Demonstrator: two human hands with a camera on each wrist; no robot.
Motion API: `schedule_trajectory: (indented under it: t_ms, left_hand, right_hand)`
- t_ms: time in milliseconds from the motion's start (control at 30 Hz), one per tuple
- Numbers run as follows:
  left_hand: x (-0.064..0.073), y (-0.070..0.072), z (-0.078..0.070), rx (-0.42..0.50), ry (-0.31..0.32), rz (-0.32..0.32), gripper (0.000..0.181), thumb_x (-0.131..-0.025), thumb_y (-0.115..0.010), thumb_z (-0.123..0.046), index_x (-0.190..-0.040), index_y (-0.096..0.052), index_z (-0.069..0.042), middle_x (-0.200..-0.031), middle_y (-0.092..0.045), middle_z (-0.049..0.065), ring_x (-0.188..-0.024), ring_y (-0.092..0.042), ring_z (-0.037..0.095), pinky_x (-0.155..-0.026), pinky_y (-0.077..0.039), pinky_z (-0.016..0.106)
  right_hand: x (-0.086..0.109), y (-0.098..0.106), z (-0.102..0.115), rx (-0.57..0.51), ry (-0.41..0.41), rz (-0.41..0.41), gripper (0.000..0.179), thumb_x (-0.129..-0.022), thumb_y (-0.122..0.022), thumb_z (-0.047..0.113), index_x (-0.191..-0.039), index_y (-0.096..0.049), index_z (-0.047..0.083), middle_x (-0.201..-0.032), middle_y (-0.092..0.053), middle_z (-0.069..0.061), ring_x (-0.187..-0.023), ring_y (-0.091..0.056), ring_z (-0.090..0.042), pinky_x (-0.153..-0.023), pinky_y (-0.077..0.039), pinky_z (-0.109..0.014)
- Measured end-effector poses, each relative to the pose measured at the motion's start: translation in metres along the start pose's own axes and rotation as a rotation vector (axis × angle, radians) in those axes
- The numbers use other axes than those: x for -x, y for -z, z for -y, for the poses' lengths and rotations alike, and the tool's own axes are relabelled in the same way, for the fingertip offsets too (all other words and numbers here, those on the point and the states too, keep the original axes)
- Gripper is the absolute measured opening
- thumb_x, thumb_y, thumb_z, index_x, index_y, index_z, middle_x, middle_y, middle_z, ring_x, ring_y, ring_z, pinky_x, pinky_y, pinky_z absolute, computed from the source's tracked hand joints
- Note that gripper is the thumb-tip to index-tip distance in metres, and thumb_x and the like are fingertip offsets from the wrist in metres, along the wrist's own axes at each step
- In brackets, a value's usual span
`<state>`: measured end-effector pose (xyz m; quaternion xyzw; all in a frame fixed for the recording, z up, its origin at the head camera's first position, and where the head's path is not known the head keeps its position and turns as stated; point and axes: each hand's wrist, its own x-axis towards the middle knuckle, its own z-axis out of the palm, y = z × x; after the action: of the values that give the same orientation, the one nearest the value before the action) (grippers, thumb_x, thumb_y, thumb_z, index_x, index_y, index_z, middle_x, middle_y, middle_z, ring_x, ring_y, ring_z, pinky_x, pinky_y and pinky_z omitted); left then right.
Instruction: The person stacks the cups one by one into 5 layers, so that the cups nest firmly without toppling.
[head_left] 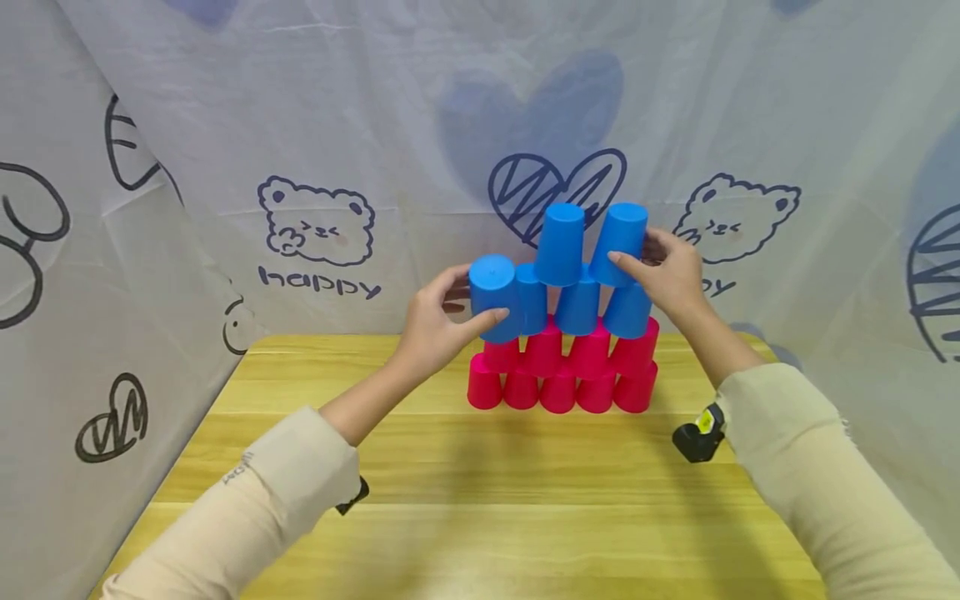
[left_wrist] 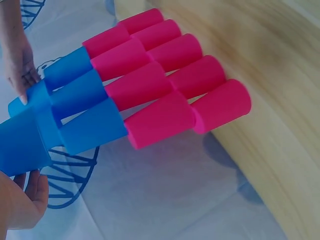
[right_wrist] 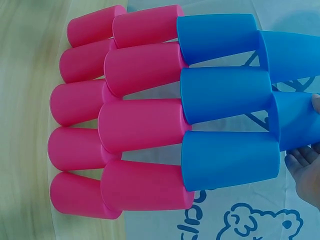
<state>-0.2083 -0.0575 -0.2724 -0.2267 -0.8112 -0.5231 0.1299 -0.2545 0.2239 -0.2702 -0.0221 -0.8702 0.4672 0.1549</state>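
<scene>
My left hand [head_left: 438, 321] grips an upside-down blue cup [head_left: 491, 292], thumb across its front and fingers behind. This cup overlaps the left end of the stack in the head view. My right hand [head_left: 671, 271] holds another upside-down blue cup [head_left: 624, 225] between thumb and fingers at the top right of the stack. Beside it, a blue cup [head_left: 561, 246] stands on the third row. That row has three blue cups, clearly visible in the right wrist view with a lower blue cup [right_wrist: 230, 160] nearest. Under them, two rows of red cups [head_left: 557, 393] form the base.
The stack stands toward the back of a wooden table [head_left: 480, 500]. Behind it hangs a pale cloth [head_left: 420, 100] printed with hearts and bears. Black devices, one with a yellow mark [head_left: 705, 421], show at both wrists.
</scene>
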Motion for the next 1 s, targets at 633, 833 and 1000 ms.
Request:
schedule_trajectory:
  t_ms: [633, 833, 1000]
  left_hand:
    - [-0.043, 0.003, -0.039, -0.016, -0.025, -0.064, 0.056, -0.082, -0.07, -0.022, -0.13, -0.048, -0.004, -0.123, -0.059, 0.014, -0.108, -0.058, 0.025, -0.091, -0.051, 0.039]
    - [-0.051, 0.002, -0.043, -0.019, -0.031, -0.077, 0.055, -0.083, -0.069, -0.023, -0.13, -0.049, -0.004, -0.123, -0.06, 0.013, -0.108, -0.059, 0.025, -0.091, -0.051, 0.036]
    - [-0.056, 0.003, -0.044, -0.035, -0.041, -0.091, 0.054, -0.083, -0.069, -0.023, -0.13, -0.049, -0.004, -0.122, -0.06, 0.014, -0.107, -0.059, 0.025, -0.091, -0.051, 0.035]
  right_hand:
    - [0.003, -0.003, -0.004, -0.018, -0.017, -0.018, 0.07, -0.085, -0.063, 0.039, -0.141, -0.036, 0.007, -0.138, -0.047, -0.018, -0.125, -0.046, -0.036, -0.106, -0.038, -0.046]
    - [0.003, -0.002, -0.003, -0.017, -0.016, -0.016, 0.07, -0.086, -0.063, 0.039, -0.142, -0.036, 0.007, -0.139, -0.046, -0.018, -0.126, -0.046, -0.036, -0.106, -0.038, -0.046]
    - [0.004, -0.001, -0.003, -0.016, -0.019, -0.016, 0.07, -0.086, -0.063, 0.04, -0.142, -0.035, 0.008, -0.139, -0.046, -0.018, -0.127, -0.045, -0.036, -0.106, -0.038, -0.046]
